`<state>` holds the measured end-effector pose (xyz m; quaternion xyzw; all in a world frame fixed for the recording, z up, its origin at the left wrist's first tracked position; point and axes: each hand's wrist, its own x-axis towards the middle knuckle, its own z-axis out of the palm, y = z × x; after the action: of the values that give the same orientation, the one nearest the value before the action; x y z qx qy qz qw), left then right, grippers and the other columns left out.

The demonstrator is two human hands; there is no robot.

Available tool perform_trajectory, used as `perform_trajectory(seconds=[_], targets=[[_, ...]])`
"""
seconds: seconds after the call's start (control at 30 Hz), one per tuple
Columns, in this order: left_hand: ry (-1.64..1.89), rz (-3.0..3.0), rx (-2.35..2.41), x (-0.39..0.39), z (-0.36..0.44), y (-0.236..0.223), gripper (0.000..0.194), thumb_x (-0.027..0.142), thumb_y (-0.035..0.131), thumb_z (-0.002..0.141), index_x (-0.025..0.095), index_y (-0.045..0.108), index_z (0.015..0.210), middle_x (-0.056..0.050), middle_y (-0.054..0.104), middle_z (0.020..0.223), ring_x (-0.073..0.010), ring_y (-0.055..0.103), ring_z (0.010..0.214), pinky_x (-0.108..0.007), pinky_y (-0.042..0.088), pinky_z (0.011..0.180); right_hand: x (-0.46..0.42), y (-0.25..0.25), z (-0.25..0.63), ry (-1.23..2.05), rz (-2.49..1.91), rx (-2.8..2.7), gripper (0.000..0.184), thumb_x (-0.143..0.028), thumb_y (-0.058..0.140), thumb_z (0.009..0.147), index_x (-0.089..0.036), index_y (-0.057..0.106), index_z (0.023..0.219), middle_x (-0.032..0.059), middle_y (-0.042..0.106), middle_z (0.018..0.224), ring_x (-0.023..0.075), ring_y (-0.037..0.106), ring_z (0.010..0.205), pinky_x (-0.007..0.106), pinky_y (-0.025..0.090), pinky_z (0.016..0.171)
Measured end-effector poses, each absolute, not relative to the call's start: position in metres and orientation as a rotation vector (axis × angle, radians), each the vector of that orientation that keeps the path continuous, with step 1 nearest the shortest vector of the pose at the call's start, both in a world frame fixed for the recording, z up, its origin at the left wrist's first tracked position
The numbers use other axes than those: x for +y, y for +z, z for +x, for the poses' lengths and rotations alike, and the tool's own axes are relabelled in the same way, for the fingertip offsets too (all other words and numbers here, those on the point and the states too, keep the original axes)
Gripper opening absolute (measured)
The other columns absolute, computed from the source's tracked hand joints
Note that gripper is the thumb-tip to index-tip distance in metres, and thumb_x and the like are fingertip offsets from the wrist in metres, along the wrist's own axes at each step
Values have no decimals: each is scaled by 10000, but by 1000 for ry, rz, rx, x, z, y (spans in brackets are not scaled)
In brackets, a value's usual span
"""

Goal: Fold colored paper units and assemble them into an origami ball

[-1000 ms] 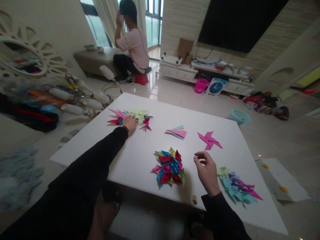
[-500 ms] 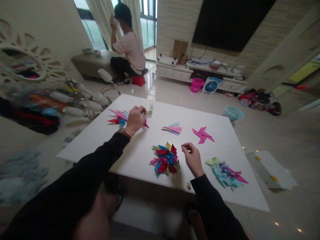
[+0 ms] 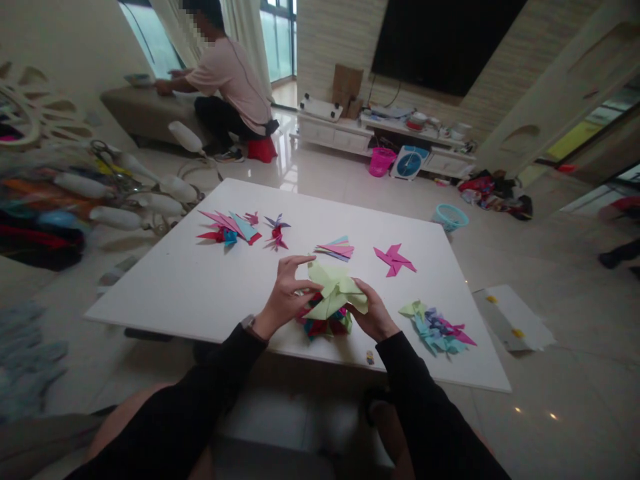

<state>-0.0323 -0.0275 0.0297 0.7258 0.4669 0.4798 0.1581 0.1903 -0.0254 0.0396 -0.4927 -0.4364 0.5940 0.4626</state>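
Observation:
A pale green folded paper pinwheel is held up over the front middle of the white table. My left hand pinches its left side with the thumb, forefinger raised. My right hand grips its right edge. Below it, partly covered, is a pile of shiny red, blue and green folded paper pieces. Behind it lies a fan of pastel paper pieces, and a pink paper pinwheel rests flat to the right.
On the white table, folded paper pieces lie at the left and a pastel paper heap at the right. A person in a pink shirt sits beyond. A blue basket stands past the right edge.
My left hand has taken the green pinwheel from the far left group and brought it to the middle. My right hand has moved left and grips it too. The seated person's arms have lowered.

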Motion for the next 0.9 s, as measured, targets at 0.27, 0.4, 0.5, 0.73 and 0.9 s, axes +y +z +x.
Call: perform_trajectory(seconds=[0.27,0.4,0.5,0.73,0.9], targets=[[1201,948,1176,-12,-20,19,545,98,658,668,208,631,1201,-124,642,1298,-242,669,1114,-371,575,890,-15,25,182,1570,-1252,-880,349,-325,875,574,-202,678,834,3,732,743,145,624,597,257,488,556],[939,709,943,-19,-14,16,391,164,779,649,142,702,1032,-120,758,1025,-223,732,887,-319,575,801,-19,26,179,1545,-1233,-944,347,-346,866,600,-206,679,857,2,737,753,154,635,617,274,495,594],[899,696,939,-23,-13,19,406,262,884,633,121,756,991,-132,778,996,-220,737,817,-322,578,772,-21,24,179,1505,-1212,-1072,324,-385,850,643,-207,687,861,7,739,797,174,654,688,299,516,668],[873,925,1010,-20,-22,22,516,343,933,592,93,793,1022,-146,780,1087,-267,742,939,-370,586,869,-21,24,183,1326,-1170,-1361,228,-368,810,725,-188,696,808,8,717,817,184,639,788,302,503,766],[936,1049,1202,-20,-16,20,483,377,896,634,98,799,1015,-132,791,1036,-288,747,914,-389,599,816,-23,24,183,1311,-1167,-1405,292,-382,836,724,-195,682,887,9,725,856,187,645,788,294,507,734]])
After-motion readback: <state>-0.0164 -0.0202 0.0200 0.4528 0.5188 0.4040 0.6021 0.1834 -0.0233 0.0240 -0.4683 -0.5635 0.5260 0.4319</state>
